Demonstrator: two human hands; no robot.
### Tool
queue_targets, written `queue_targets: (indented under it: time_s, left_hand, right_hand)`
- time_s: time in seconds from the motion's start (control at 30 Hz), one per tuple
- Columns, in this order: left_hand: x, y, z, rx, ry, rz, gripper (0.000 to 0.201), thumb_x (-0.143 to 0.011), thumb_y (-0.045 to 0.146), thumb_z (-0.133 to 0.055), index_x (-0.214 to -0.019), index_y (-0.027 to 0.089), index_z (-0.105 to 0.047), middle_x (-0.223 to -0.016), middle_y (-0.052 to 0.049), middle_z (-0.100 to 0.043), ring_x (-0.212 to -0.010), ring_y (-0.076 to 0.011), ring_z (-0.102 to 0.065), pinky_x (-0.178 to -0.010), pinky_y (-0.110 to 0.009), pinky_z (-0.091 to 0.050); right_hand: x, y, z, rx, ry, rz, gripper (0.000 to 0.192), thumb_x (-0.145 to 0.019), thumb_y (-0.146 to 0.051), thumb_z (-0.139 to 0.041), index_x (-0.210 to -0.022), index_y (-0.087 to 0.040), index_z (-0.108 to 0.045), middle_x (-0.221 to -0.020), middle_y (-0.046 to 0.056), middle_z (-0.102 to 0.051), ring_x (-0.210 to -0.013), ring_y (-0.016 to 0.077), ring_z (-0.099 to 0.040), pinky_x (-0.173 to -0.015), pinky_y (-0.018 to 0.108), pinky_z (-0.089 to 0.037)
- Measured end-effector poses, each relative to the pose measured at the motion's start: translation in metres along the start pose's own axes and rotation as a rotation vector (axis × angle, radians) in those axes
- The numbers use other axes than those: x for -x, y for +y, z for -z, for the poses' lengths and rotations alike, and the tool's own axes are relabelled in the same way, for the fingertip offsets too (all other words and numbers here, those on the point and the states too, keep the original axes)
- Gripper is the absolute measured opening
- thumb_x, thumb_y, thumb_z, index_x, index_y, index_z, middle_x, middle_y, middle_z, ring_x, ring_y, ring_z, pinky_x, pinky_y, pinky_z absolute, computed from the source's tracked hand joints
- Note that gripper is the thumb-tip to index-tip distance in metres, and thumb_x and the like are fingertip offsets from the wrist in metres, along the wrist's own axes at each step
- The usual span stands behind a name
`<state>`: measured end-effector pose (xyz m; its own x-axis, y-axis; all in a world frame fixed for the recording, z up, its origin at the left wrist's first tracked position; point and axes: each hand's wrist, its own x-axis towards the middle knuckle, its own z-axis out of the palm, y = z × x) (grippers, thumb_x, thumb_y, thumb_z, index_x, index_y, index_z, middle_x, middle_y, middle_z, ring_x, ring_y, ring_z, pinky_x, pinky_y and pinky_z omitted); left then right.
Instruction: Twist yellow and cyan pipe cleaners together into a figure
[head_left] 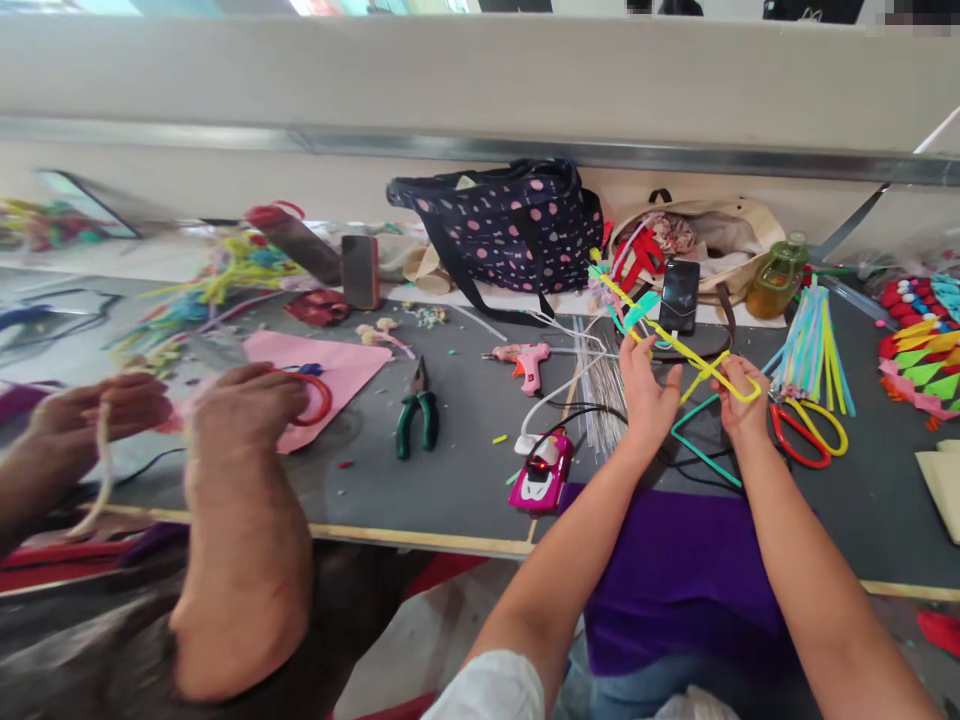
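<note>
Between my hands is a yellow pipe cleaner (688,351), bent into a hook at its right end and crossed by a short yellow piece. Turquoise tufts and a pinkish tip show at its upper left. My left hand (651,395) pinches the stem near its middle, while my right hand (742,400) is closed on the bent end. A bent turquoise pipe cleaner (705,455) lies on the table below them. Right of my right hand are scissors (806,440) with red and yellow handles. A purple cloth (682,570) covers my lap.
A pink glue gun (525,362), green-handled pliers (418,410) and a magenta power strip (541,475) lie leftward. Behind are a dark patterned bag (517,240), a phone (680,297) and a bottle (778,280). A co-worker's hands (247,405) hold scissors and a cream strand at left.
</note>
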<state>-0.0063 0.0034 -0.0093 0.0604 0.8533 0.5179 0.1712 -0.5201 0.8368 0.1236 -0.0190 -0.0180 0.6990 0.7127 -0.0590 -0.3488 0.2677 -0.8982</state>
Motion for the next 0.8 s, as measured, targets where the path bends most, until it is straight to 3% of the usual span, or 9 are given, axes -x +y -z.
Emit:
queue_targets:
  time_s: [0.13,0.2,0.27,0.33,0.43,0.53,0.67,0.8]
  left_hand:
    - [0.0,0.002,0.003,-0.203,0.05,-0.127,0.054,-0.084,0.028,-0.059,-0.133,0.018,-0.042,-0.157,-0.019,-0.003,-0.146,-0.0344,-0.005,-0.113,-0.054,-0.02]
    - [0.0,0.004,0.004,-0.254,0.057,-0.164,0.057,-0.084,0.03,-0.059,-0.136,0.018,-0.04,-0.158,-0.017,-0.002,-0.146,-0.035,-0.002,-0.113,-0.056,-0.018]
    - [0.002,0.008,0.006,-0.291,0.047,-0.204,0.053,-0.085,0.031,-0.058,-0.134,0.019,-0.045,-0.157,-0.016,-0.012,-0.145,-0.035,-0.007,-0.113,-0.056,-0.017]
    - [0.004,0.014,0.007,-0.299,-0.01,-0.248,0.042,-0.087,0.03,-0.055,-0.128,0.02,-0.054,-0.151,-0.016,-0.032,-0.141,-0.0336,-0.023,-0.112,-0.053,-0.02]
    - [0.008,0.022,0.006,-0.254,-0.243,-0.291,0.032,-0.091,0.028,-0.049,-0.12,0.024,-0.061,-0.134,-0.012,-0.055,-0.125,-0.0298,-0.046,-0.106,-0.048,-0.031]
    - [0.009,0.023,0.004,-0.253,-0.357,-0.271,0.032,-0.091,0.029,-0.048,-0.12,0.024,-0.061,-0.131,-0.012,-0.059,-0.119,-0.03,-0.051,-0.1,-0.047,-0.036]
    - [0.006,0.015,0.003,-0.28,-0.398,-0.218,0.037,-0.09,0.029,-0.048,-0.124,0.021,-0.058,-0.125,-0.015,-0.062,-0.115,-0.0316,-0.055,-0.1,-0.049,-0.034]
    - [0.003,0.011,0.004,-0.168,-0.394,-0.168,0.034,-0.089,0.03,-0.049,-0.119,0.023,-0.062,-0.112,-0.013,-0.068,-0.109,-0.0294,-0.059,-0.108,-0.051,-0.026]
  right_hand:
    - [0.002,0.002,-0.001,0.011,0.026,0.003,0.022,-0.059,-0.035,-0.073,-0.065,-0.018,-0.059,-0.05,-0.008,-0.044,-0.044,0.0059,-0.039,-0.041,0.019,-0.037]
    - [0.0,0.001,0.0,0.003,0.042,0.013,0.022,-0.06,-0.034,-0.072,-0.064,-0.018,-0.058,-0.05,-0.008,-0.044,-0.044,0.0057,-0.038,-0.042,0.019,-0.036]
    - [-0.002,0.0,0.003,-0.014,0.06,0.026,0.021,-0.061,-0.033,-0.072,-0.063,-0.018,-0.056,-0.049,-0.008,-0.043,-0.043,0.0052,-0.037,-0.043,0.019,-0.036]
    - [-0.004,-0.002,0.005,-0.022,0.074,0.032,0.022,-0.062,-0.032,-0.072,-0.063,-0.019,-0.055,-0.049,-0.009,-0.043,-0.043,0.0052,-0.037,-0.044,0.019,-0.036]
    - [-0.002,-0.004,0.003,-0.019,0.052,0.019,0.023,-0.062,-0.034,-0.072,-0.066,-0.019,-0.055,-0.052,-0.008,-0.045,-0.043,0.0056,-0.04,-0.043,0.02,-0.036]
    - [0.007,-0.004,-0.003,-0.025,-0.014,-0.019,0.025,-0.061,-0.035,-0.073,-0.066,-0.019,-0.055,-0.053,-0.008,-0.045,-0.044,0.0057,-0.04,-0.042,0.02,-0.034]
    - [0.02,0.0,-0.012,-0.037,-0.045,-0.074,0.025,-0.061,-0.034,-0.074,-0.067,-0.019,-0.057,-0.053,-0.008,-0.047,-0.044,0.0052,-0.039,-0.042,0.019,-0.035]
    - [0.027,-0.002,-0.016,0.014,-0.06,-0.077,0.025,-0.061,-0.036,-0.075,-0.07,-0.018,-0.059,-0.054,-0.007,-0.05,-0.044,0.0057,-0.042,-0.042,0.019,-0.035]
